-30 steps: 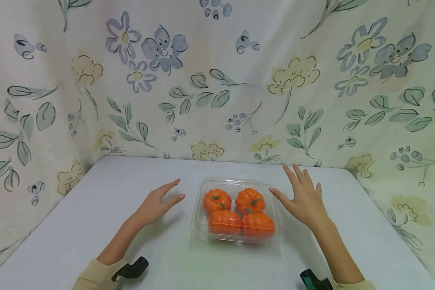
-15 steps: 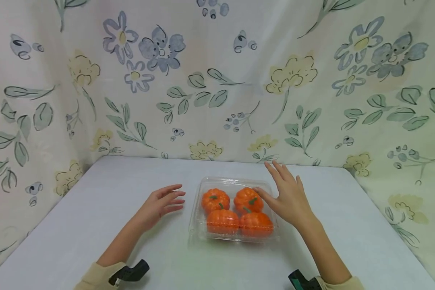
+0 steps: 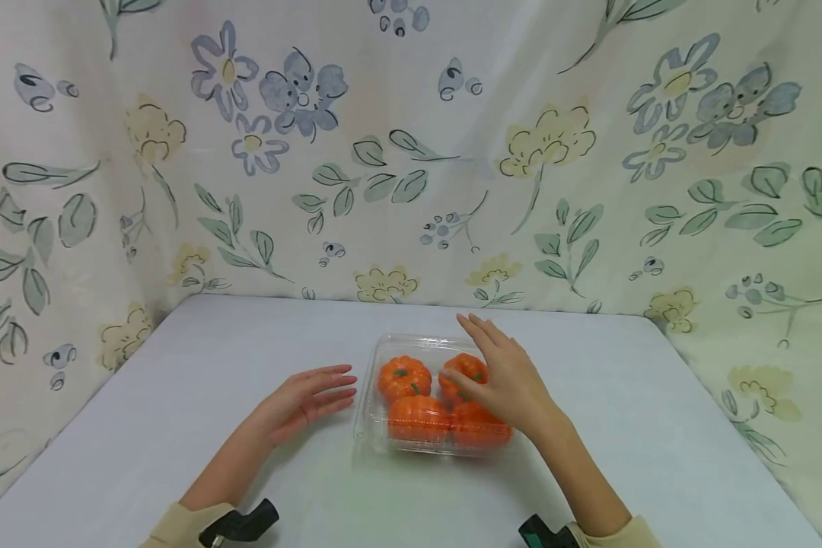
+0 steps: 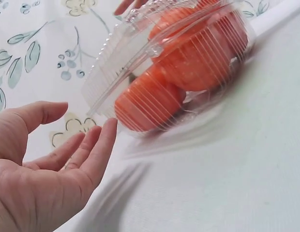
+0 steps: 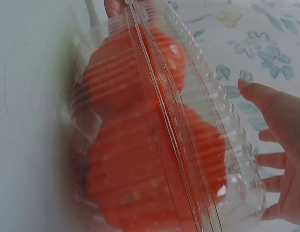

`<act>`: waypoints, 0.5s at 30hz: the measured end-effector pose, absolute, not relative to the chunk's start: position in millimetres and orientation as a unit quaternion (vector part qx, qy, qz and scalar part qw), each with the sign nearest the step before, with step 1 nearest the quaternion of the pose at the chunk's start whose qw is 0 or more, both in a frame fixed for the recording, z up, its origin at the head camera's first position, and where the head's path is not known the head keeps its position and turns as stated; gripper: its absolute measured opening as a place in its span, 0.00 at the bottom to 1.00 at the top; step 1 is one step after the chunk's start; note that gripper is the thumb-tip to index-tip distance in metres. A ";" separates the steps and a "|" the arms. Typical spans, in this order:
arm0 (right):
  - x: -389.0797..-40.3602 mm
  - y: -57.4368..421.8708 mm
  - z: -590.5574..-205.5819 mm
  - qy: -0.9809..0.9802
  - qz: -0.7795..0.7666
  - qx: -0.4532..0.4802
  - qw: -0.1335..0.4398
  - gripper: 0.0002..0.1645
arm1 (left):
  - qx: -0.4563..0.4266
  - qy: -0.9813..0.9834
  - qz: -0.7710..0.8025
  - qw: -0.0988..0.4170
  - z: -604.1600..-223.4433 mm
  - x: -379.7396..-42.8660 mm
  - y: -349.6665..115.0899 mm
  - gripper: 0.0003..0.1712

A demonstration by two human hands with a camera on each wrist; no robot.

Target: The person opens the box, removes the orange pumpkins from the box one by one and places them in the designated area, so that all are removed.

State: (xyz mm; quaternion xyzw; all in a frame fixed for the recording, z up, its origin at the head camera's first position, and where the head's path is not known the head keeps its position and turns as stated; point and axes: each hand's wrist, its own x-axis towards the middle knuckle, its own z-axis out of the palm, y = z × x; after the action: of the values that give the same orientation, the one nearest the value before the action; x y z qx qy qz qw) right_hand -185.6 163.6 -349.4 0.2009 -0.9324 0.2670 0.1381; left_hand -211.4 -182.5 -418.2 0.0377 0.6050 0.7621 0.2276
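Observation:
A clear plastic clamshell box [image 3: 367, 447] with a ribbed lid sits on the table, its lid down. Inside are several orange toy pumpkins [image 3: 404, 379] with green stems. My left hand [image 3: 310, 397] hovers just left of the box, fingers extended. In the left wrist view the same hand [image 4: 48, 181] is palm up, one fingertip right at the box's edge. My right hand [image 3: 510, 387] is over the box's right side, fingers straight and thumb spread, covering part of the pumpkins. The right wrist view shows this hand [image 5: 288, 130] beside the lid, fingertips close to its ribbed edge.
A white table [image 3: 301, 320] carries the box near its middle. Behind and along both sides hangs a cloth [image 3: 411, 152] printed with flowers and leaves. Black wrist mounts [image 3: 240, 525] show at both beige cuffs.
My right hand has moved left, from beside the box to over its right side. The left hand has turned, its fingers closer together, and shifted slightly right. The box stays put.

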 end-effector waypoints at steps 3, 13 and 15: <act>-184.1 155.2 -349.7 -0.929 0.271 0.215 0.134 0.50 | 0.050 0.601 0.761 0.239 -421.9 -209.8 -182.3 0.35; -176.5 131.9 -351.8 -0.923 0.280 0.245 0.095 0.50 | 0.088 0.591 0.757 0.263 -430.2 -207.4 -181.5 0.29; -174.9 128.4 -352.6 -0.921 0.279 0.257 0.091 0.49 | 0.103 0.590 0.754 0.269 -431.8 -206.9 -181.5 0.25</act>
State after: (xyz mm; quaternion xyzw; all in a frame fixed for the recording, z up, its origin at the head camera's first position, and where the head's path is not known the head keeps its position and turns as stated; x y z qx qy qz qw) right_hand -174.9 128.4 -352.6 0.2568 -0.9209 0.2789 0.0908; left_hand -206.9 -181.5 -431.8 0.1034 0.5901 0.7540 0.2693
